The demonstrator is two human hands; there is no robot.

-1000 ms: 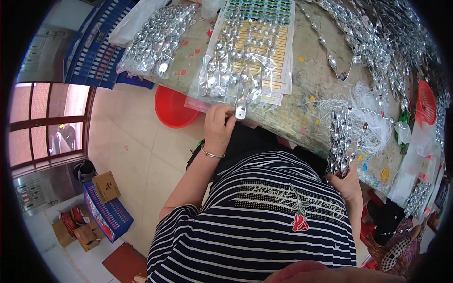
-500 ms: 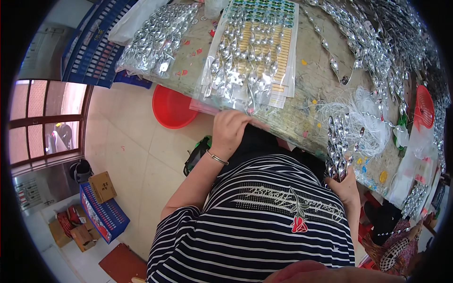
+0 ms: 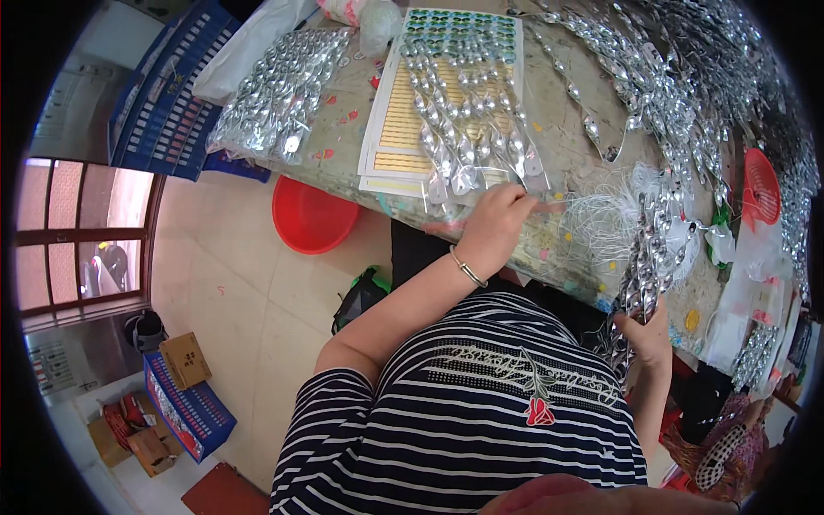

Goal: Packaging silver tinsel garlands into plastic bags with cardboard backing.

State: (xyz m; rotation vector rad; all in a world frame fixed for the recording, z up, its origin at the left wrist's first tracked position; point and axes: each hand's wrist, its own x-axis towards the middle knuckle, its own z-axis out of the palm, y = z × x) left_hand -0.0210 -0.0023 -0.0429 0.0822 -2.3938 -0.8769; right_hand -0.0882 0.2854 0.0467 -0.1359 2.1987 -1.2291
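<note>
Over the table's front edge is my left hand (image 3: 495, 227), its index finger stretched to the right and somewhat blurred; I see nothing held in it. Just beyond it, a clear plastic bag (image 3: 468, 163) with silver twisted strips lies on printed paper sheets (image 3: 396, 120). At the table's right front, my right hand (image 3: 645, 336) is closed around a bundle of silver twisted strips (image 3: 644, 266), which stands up out of the grip. Behind that bundle, a tangle of white thread (image 3: 601, 219) rests on the table.
Another filled bag of silver twists (image 3: 283, 94) lies at the table's left, beside a blue crate (image 3: 167, 94). Many loose silver strips (image 3: 687, 77) cover the far right, near a red plastic basket (image 3: 760, 189). A red basin (image 3: 313, 219) stands on the floor below.
My left hand has moved right along the table edge. The clear bag has shifted right and its near edge has drawn back, uncovering the sheets' left part. My right hand and its bundle have moved slightly right.
</note>
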